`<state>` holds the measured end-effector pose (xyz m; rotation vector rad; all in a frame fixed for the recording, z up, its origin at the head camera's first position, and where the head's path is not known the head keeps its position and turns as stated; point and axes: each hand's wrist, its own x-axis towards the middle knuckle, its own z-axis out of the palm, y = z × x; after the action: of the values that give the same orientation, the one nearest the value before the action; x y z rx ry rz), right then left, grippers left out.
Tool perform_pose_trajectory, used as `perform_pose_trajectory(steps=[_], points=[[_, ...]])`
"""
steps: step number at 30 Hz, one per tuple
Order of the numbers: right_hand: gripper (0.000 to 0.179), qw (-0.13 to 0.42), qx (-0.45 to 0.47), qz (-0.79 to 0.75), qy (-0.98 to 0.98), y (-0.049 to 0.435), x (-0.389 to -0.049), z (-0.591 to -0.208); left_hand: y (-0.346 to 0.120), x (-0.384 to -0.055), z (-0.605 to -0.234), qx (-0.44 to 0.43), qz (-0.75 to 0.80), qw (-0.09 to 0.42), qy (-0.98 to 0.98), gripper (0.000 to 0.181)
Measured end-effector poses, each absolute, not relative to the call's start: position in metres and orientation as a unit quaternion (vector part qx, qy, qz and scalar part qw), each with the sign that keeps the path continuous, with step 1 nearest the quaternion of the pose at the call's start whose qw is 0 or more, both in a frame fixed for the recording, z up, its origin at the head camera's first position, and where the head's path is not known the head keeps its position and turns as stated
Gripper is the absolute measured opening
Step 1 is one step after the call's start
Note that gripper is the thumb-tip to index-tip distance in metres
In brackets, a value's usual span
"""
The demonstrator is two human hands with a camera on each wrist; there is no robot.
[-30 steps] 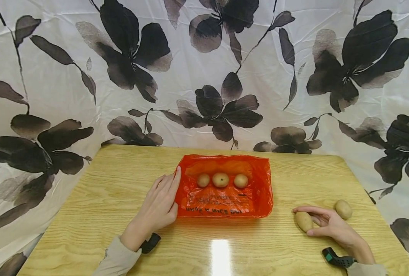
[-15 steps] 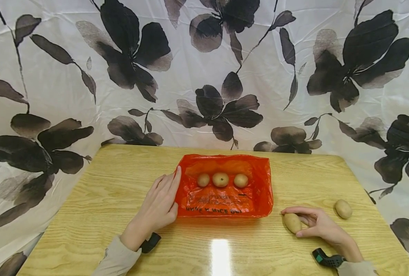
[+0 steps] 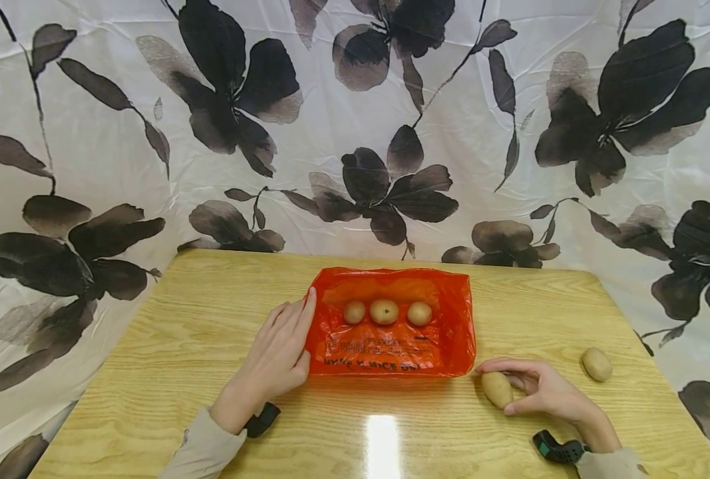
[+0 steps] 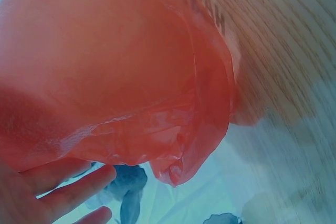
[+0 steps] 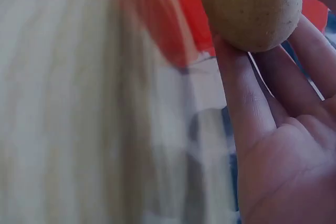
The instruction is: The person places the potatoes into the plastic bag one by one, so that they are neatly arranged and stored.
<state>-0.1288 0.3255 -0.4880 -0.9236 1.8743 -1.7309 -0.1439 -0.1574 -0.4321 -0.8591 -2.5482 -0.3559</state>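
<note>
A red plastic bag (image 3: 390, 352) lies with its mouth spread open and printed lettering showing. Inside it, three potatoes (image 3: 384, 312) sit in a row. My left hand (image 3: 275, 349) rests against the bag's left side with fairly straight fingers; the left wrist view shows fingers (image 4: 79, 190) alongside the red plastic (image 4: 110, 66). Just right of the bag's near right corner, my right hand (image 3: 537, 389) holds a potato (image 3: 497, 390) between thumb and fingers. The right wrist view shows that same potato (image 5: 252, 11) up close, with the bag behind.
One more potato (image 3: 597, 364) lies on the wooden table (image 3: 211, 319) near its right side. Behind the table hangs a white cloth (image 3: 307, 219) with dark flower prints. Each wrist wears a black strap (image 3: 558, 448).
My right hand has moved left toward the bag with the potato, away from the single potato on the right. The left hand and the bag stay put.
</note>
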Motion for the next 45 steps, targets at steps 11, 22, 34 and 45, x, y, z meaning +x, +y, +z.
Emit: perform_pose_trajectory(steps=[11,22,34,45], points=[[0.067,0.147,-0.414,-0.596,0.673,0.316,-0.13,-0.466,-0.157,-0.144,-0.432,-0.309,-0.127,0.212,-0.918,0.086],[0.069,0.101,-0.432,-0.577,0.686,0.314,-0.127,-0.439,-0.157,-0.144,-0.433,-0.311,-0.127,0.213,-0.917,0.086],[0.072,0.046,-0.461,-0.585,0.666,0.302,-0.13,-0.409,-0.157,-0.144,-0.433,-0.313,-0.129,0.218,-0.915,0.086],[0.066,0.024,-0.445,-0.564,0.696,0.28,-0.141,-0.382,-0.156,-0.143,-0.433,-0.308,-0.13,0.203,-0.92,0.087]])
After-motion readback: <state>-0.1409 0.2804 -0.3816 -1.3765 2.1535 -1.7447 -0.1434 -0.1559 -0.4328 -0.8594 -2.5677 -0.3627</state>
